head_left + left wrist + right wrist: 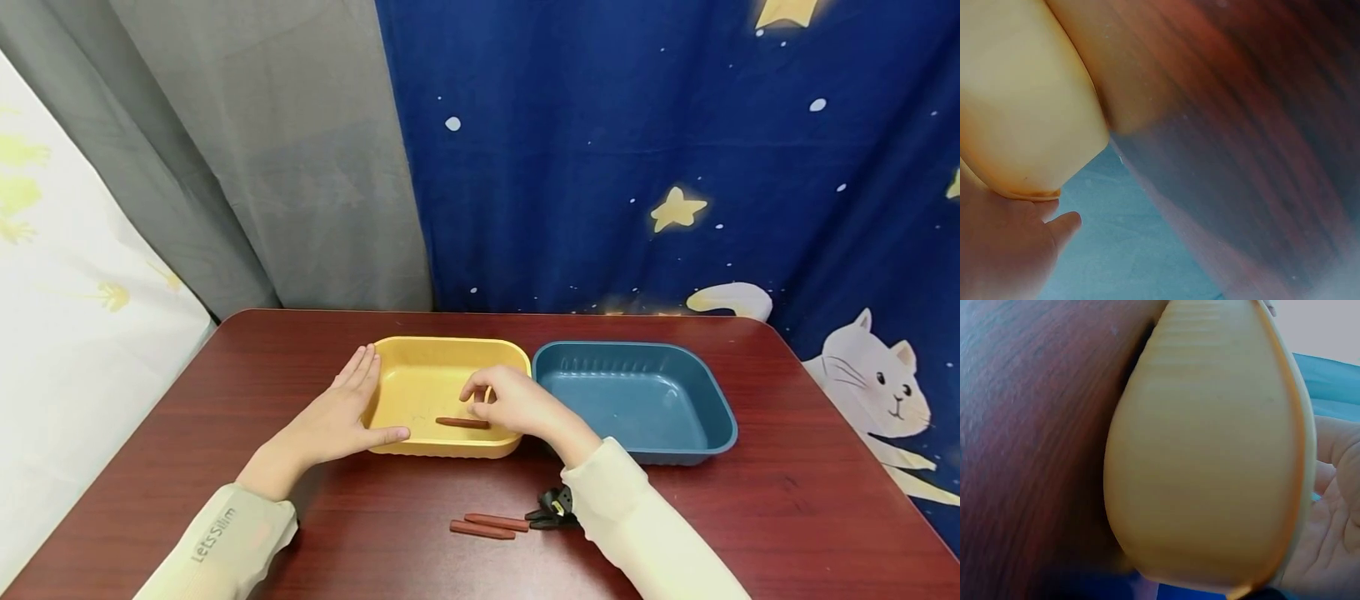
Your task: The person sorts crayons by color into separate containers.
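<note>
A yellow tray (420,375) stands on the dark red table, with a short reddish-brown stick (462,422) lying in it near the front wall. My left hand (347,417) rests on the tray's left end, fingers straight along the rim and thumb across the front corner. Over the tray's right half hovers my right hand (513,400), its thumb and fingers loosely bent just above the stick's right end, with nothing visible between them. The right wrist view shows the yellow tray's outer wall (1210,456) with part of the right hand (1335,500) beyond its rim.
A blue tray (637,417) adjoins the yellow one on the right. In front lie two more reddish-brown sticks, one nearer (482,530) and one farther (497,522). Beside them is a black object with a yellow mark (553,507), partly behind the right sleeve. Curtains (555,167) hang behind the table.
</note>
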Motion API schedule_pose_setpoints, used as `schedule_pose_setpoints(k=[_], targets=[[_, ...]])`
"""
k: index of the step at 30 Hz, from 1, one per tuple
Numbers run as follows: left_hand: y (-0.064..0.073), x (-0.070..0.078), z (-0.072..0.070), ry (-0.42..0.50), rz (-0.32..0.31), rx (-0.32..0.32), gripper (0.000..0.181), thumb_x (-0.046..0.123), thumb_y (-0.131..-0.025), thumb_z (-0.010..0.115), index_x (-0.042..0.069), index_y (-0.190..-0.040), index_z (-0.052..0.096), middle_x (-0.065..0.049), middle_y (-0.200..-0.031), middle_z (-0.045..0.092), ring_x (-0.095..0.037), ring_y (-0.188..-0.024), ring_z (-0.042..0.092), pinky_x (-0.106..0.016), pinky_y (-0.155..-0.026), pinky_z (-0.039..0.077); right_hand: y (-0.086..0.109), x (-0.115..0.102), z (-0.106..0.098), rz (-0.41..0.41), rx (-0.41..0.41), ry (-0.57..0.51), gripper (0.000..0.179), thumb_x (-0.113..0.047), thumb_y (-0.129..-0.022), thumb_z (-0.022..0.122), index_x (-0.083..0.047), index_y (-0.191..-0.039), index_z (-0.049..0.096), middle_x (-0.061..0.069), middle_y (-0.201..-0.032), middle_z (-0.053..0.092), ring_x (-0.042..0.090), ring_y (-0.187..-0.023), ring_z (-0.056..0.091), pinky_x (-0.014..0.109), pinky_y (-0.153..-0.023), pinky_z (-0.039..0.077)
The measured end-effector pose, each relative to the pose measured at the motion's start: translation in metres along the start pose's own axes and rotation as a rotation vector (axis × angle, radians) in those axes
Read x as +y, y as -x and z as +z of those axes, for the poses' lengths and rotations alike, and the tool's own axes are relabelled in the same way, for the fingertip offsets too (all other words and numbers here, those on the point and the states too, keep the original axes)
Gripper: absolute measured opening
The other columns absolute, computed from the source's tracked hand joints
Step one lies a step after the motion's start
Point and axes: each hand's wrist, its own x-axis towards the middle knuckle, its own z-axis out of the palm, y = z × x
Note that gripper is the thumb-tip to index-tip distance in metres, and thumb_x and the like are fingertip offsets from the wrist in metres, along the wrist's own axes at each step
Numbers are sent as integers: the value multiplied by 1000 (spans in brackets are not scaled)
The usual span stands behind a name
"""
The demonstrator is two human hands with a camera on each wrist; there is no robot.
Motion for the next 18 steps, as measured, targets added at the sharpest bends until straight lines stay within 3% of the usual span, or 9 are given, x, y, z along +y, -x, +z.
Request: schedule_pose_setpoints(k=[18], targets=[[1,0,0,4,4,0,123,75,-80,63,-5,-157,9,-17,-167,0,-36,-156,0,-56,-122,18,39,3,-32,-24,134,-27,13,-12,-94,65,-9,-103,73,2,-89,69,10,-74,58,24,-68,50]])
